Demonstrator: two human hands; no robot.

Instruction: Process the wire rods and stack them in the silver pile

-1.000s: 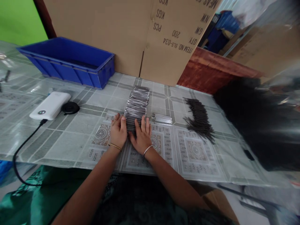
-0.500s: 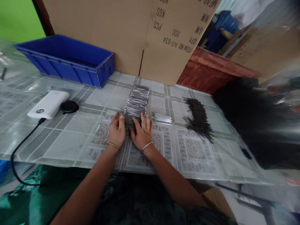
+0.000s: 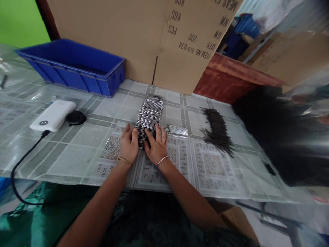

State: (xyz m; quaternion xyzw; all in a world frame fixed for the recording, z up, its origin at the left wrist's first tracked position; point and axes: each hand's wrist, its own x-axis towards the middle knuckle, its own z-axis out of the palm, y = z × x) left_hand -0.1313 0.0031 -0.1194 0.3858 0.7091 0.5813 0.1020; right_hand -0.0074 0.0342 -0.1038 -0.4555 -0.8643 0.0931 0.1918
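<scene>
A long row of thin shiny metal rods (image 3: pixel 150 111) lies side by side on the table, running away from me. My left hand (image 3: pixel 129 144) rests against the row's left edge near its front end, fingers stretched out. Over the front right part of the row, my right hand (image 3: pixel 156 145) lies with fingers spread, touching the rods. Neither hand is closed round any of them. Just right of my right hand sits a small bunch of similar silver rods (image 3: pixel 178 130). Farther right is a heap of thin dark brown rods (image 3: pixel 218 130).
A blue plastic bin (image 3: pixel 77 73) stands at the back left, before a large cardboard box (image 3: pixel 144 41). On the left lie a white power bank (image 3: pixel 53 115) with a black cable and a round black object (image 3: pixel 76 117). Something large and black (image 3: pixel 264 137) covers the table's right side.
Almost nothing differs. Both hands stay on the rods, with only a very slight shift of the fingers.
</scene>
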